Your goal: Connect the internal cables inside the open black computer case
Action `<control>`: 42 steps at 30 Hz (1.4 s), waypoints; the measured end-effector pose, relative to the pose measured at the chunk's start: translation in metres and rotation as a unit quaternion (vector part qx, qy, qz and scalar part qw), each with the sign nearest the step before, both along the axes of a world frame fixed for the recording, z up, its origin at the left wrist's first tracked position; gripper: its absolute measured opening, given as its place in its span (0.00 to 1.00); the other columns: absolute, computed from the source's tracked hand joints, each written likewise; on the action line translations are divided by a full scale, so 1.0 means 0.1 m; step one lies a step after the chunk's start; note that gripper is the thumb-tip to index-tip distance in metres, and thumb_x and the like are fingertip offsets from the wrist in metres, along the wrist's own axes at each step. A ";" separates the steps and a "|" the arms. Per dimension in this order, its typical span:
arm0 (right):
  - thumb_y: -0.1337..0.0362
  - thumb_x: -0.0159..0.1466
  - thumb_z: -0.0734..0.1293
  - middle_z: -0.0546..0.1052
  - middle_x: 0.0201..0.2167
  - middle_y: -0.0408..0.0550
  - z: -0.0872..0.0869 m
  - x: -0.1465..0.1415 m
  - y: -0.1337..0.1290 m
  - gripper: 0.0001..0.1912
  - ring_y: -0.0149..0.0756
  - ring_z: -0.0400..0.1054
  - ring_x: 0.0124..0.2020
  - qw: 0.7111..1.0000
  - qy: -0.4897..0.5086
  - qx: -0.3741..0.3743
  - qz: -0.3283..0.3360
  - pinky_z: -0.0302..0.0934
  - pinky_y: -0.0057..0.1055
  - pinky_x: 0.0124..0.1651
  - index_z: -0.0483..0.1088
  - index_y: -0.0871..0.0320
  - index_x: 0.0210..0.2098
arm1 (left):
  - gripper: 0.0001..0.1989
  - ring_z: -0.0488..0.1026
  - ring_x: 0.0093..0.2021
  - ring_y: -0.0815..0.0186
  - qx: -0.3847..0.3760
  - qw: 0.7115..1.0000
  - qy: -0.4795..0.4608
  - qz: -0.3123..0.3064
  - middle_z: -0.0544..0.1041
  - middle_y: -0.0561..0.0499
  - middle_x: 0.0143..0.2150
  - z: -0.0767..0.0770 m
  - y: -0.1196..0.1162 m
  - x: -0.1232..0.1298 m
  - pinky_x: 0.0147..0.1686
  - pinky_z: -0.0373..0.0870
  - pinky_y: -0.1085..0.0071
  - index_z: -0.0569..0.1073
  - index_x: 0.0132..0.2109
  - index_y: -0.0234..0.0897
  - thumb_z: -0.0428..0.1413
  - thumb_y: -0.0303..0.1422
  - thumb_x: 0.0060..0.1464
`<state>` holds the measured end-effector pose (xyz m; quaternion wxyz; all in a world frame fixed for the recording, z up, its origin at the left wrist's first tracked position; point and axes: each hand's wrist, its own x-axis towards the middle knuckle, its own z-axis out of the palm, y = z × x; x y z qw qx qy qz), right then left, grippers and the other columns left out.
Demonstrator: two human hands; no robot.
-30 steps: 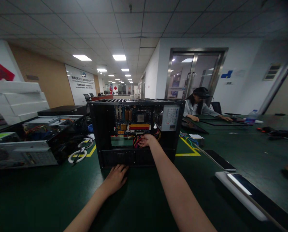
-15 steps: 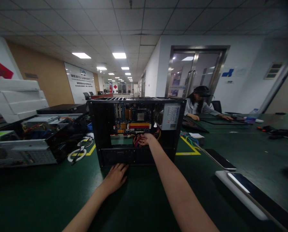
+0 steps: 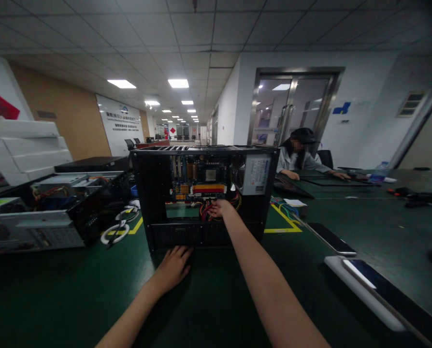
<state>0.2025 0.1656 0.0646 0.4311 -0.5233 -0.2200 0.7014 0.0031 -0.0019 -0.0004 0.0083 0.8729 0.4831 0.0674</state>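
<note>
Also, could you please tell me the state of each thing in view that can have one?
Black computer case, standing, near side open
Motherboard, mounted inside
Power supply unit, mounted inside
Internal cables, loosely bunched
Right hand, at those cables, grip unclear
Left hand, palm down by the case's lower edge
Second computer case, open on top
White cable, coiled
Water bottle, upright
Glass double door, apparently shut
Ceiling lights, lit

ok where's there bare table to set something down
Bare table shows between the person's forearms, and left of them, before the opened computer. Crowded: the wires around the right hand, and left of the case, by the white cable.
</note>
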 end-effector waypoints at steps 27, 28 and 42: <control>0.71 0.58 0.55 0.64 0.28 0.44 -0.03 -0.01 0.02 0.05 0.30 0.63 0.34 0.999 0.030 0.015 -0.006 0.60 0.34 0.36 0.58 0.60 0.27 | 0.23 0.56 0.51 0.61 0.010 1.000 -0.002 0.002 0.60 0.49 0.52 -0.04 0.03 -0.01 0.49 0.53 0.61 0.54 0.55 0.43 0.44 0.33 0.50; 0.71 0.58 0.55 0.65 0.28 0.45 -0.03 0.00 0.02 0.05 0.30 0.63 0.34 0.999 0.029 0.017 -0.004 0.60 0.34 0.36 0.58 0.60 0.27 | 0.23 0.56 0.51 0.61 0.013 1.000 -0.003 0.000 0.60 0.49 0.52 -0.04 0.03 -0.01 0.49 0.53 0.62 0.54 0.55 0.43 0.44 0.33 0.50; 0.70 0.58 0.56 0.63 0.26 0.43 -0.02 0.01 -0.05 0.04 0.29 0.63 0.31 0.999 -0.013 0.030 0.021 0.62 0.33 0.32 0.57 0.60 0.26 | 0.23 0.55 0.52 0.61 -0.002 1.000 -0.002 0.001 0.59 0.49 0.53 -0.01 0.03 -0.01 0.49 0.52 0.61 0.53 0.55 0.43 0.43 0.33 0.50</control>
